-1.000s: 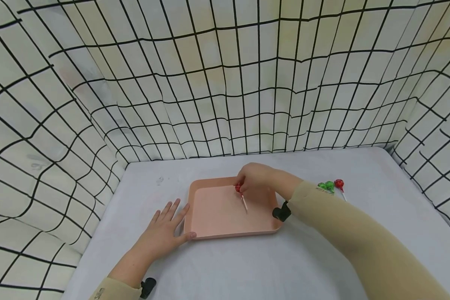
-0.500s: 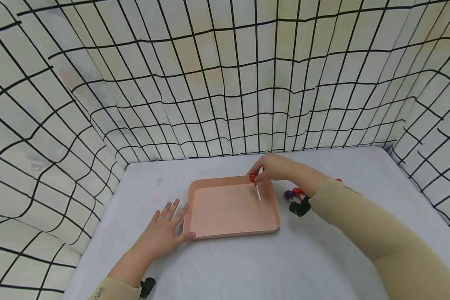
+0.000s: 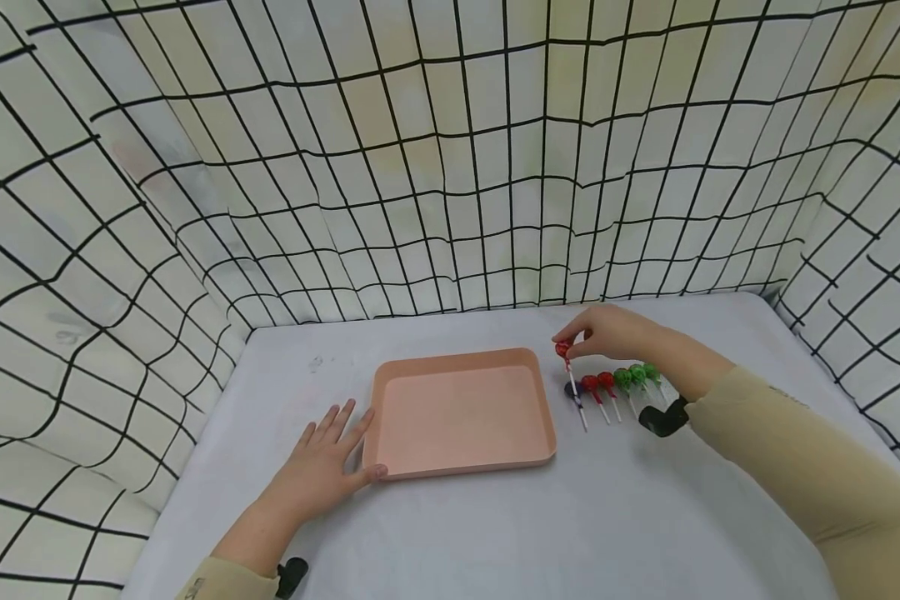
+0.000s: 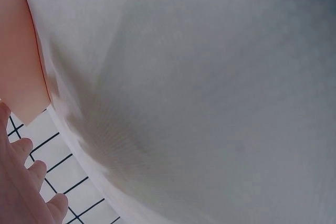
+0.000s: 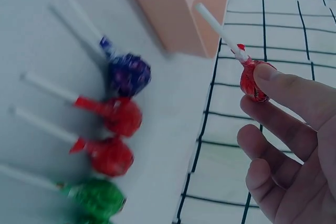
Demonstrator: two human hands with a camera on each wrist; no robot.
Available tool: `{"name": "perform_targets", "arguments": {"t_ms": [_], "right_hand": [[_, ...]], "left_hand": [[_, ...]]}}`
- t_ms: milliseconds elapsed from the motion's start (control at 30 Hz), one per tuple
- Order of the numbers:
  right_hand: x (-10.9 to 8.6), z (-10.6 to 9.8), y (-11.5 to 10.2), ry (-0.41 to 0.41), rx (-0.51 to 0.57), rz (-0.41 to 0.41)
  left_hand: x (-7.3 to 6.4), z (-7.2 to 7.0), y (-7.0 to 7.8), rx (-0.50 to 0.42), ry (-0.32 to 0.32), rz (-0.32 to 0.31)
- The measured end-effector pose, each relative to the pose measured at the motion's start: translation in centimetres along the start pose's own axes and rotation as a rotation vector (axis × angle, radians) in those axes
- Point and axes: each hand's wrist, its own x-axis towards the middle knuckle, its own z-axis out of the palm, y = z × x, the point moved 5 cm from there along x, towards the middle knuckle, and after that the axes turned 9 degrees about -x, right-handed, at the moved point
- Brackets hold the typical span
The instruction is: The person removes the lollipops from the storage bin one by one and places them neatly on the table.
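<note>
In the head view my right hand (image 3: 607, 333) pinches a red lollipop (image 3: 562, 350) by its wrapped head, just right of the tray. In the right wrist view thumb and index finger grip that head (image 5: 253, 81), and the white stick points away from the hand. Below it on the table lies a row of lollipops: a purple one (image 3: 573, 389) nearest the tray, two red ones (image 3: 597, 382), then several green ones (image 3: 622, 378). A pink tray (image 3: 457, 425) holds nothing. My left hand (image 3: 318, 467) rests at the tray's left edge with fingers spread.
White cloth covers the table (image 3: 465, 533). A black-lined grid screen (image 3: 450, 192) rises behind it and on both sides. A black wrist camera (image 3: 663, 418) hangs at the right sleeve, beside the green lollipops' sticks.
My right hand has carried the red lollipop from over the tray rightward, past its right edge. More of the lollipop row now shows. The left hand has stayed in place.
</note>
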Motion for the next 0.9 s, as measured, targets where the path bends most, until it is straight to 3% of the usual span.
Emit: {"name": "perform_targets", "arguments": {"t_ms": [900], "right_hand": [[-10.0,-0.8,13.7,0.064,-0.055,0.195]], "left_hand": [[0.2,0.4,-0.4,0.012,0.000,0.012]]}}
